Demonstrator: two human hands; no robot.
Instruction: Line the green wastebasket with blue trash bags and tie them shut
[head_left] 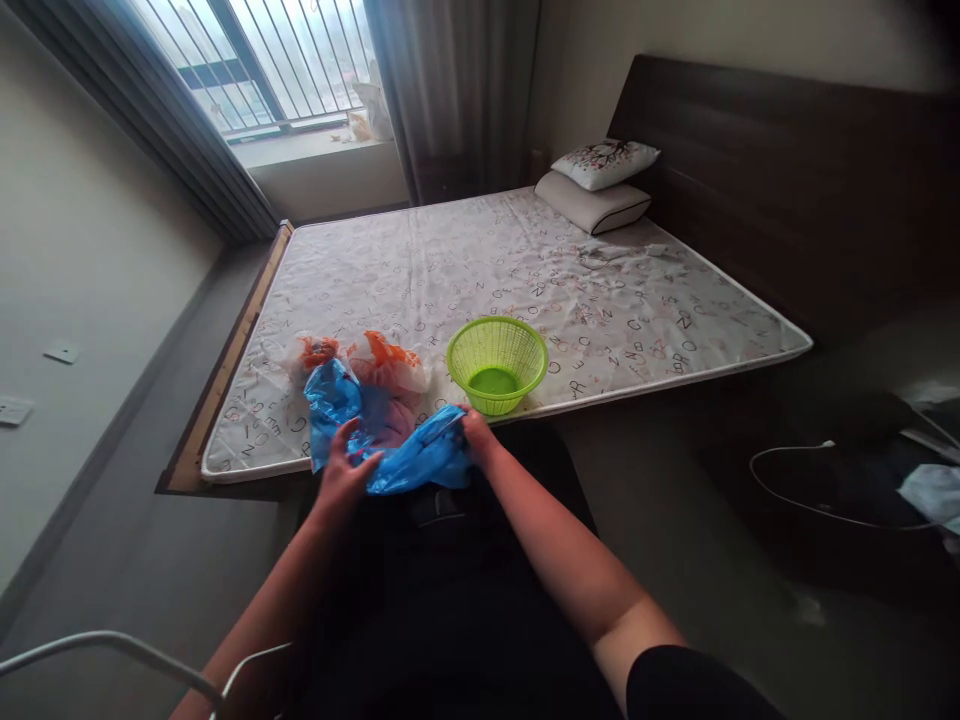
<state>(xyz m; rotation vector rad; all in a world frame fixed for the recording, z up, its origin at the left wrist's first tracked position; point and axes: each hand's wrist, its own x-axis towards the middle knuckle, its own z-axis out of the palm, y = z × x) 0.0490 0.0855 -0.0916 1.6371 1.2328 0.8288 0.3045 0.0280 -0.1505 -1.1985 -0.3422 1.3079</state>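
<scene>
A blue plastic bag stretches between my hands at the near edge of the mattress. My right hand is closed on its right end. Against the bag's left part is my left hand, its thumb and fingers spread apart. Just beyond the right hand stands a green plastic basket, upright, with nothing seen inside. Behind the blue bag lie a clear plastic bag with orange print and another orange-marked plastic bag; their contents cannot be made out.
The bare mattress carries two stacked pillows by the dark headboard. A wooden bed frame edge shows at left. White cables hang over the dark area at right; another cable crosses the lower left.
</scene>
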